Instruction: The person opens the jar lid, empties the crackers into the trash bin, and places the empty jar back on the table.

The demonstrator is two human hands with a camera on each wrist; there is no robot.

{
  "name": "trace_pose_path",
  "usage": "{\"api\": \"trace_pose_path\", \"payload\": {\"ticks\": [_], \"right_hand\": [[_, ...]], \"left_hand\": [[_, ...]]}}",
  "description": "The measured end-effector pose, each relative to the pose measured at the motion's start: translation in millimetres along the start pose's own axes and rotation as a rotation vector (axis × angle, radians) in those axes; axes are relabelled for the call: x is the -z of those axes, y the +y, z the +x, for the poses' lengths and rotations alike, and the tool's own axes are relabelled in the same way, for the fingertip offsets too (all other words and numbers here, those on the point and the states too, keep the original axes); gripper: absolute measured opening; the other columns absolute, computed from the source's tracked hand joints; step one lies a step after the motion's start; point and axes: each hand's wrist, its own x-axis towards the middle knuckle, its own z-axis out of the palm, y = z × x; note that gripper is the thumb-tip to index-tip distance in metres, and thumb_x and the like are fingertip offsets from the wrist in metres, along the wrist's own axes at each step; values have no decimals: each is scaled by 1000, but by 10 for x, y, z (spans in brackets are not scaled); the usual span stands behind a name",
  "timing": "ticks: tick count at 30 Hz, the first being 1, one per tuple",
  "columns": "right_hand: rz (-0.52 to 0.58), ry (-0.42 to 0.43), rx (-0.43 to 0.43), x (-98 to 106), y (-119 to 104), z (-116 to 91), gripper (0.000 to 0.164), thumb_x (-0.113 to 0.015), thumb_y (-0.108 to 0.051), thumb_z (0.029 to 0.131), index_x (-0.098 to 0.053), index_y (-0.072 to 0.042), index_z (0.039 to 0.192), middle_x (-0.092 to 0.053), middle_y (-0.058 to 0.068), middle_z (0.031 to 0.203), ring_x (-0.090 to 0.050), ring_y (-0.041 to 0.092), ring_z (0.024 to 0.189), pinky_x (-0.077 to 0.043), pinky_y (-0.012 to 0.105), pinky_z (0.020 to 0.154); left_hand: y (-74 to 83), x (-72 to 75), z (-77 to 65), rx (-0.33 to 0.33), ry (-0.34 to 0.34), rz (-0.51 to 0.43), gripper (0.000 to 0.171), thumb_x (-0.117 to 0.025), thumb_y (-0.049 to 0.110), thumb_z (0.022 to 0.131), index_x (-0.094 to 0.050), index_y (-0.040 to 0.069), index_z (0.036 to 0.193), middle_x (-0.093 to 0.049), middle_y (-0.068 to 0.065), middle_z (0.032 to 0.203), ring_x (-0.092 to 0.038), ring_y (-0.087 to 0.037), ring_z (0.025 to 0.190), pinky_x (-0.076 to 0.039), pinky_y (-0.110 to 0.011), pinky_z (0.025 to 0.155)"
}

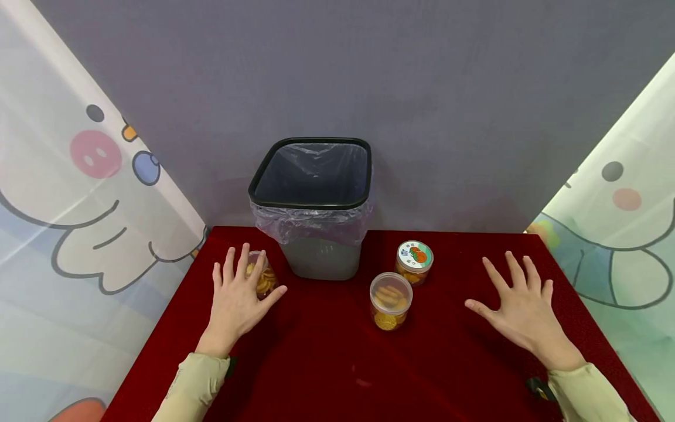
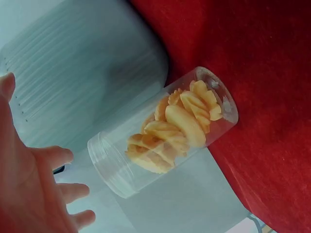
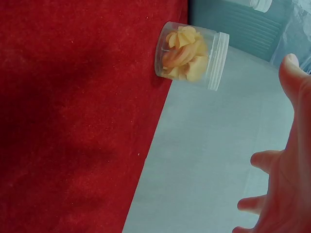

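My left hand (image 1: 236, 302) hovers over the table's left side, fingers spread and straight, holding nothing. It partly hides a clear jar of cookies (image 1: 267, 282), which stands upright just past its fingers in the left wrist view. My right hand (image 1: 519, 310) is spread above the right side, with nothing in it. Between the hands stand two more jars: a clear-lidded jar of cookies (image 1: 390, 302) in front and, behind it to the right, a jar with a green and white label showing orange fruit (image 1: 414, 262). The right wrist view shows one cookie jar (image 3: 187, 56) beyond the thumb.
A grey trash bin (image 1: 324, 258) with a black rim and a clear plastic liner (image 1: 311, 220) stands at the back, left of centre. Red cloth (image 1: 327, 363) covers the table. A grey wall (image 1: 448, 117) rises behind, with cartoon-printed curtains (image 1: 63, 246) on both sides.
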Motion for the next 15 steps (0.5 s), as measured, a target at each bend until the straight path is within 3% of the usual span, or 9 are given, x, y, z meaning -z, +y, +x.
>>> {"api": "trace_pose_path", "payload": {"ticks": [5, 9, 12, 15], "right_hand": [[16, 8, -1, -19, 1, -5, 93, -69, -60, 84, -34, -11, 155, -21, 32, 155, -8, 55, 143, -7, 84, 99], [34, 40, 18, -35, -16, -3, 87, -72, -55, 84, -42, -6, 149, -32, 34, 149, -22, 57, 136, -23, 77, 100], [44, 30, 31, -74, -46, -11, 83, -73, -52, 85, -46, -4, 146, -37, 33, 145, -31, 57, 129, -38, 72, 92], [64, 1, 24, -118, -87, -46, 75, -73, -44, 86, -47, -5, 145, -40, 29, 144, -36, 53, 126, -47, 69, 80]], "left_hand": [[23, -4, 27, -42, 34, -13, 86, -55, 68, 89, -42, 12, 152, -16, -14, 164, -9, -40, 149, -8, -63, 116], [72, -7, 35, -99, 111, -48, 74, -62, 60, 89, -53, 10, 144, -38, -16, 154, -29, -38, 142, -25, -59, 113], [125, -24, 19, -143, 153, -82, 63, -68, 52, 89, -62, 9, 134, -55, -14, 139, -48, -36, 128, -41, -55, 104], [197, -59, -3, -174, 147, -111, 52, -70, 47, 89, -67, 10, 126, -66, -10, 122, -63, -30, 105, -54, -50, 87]]}}
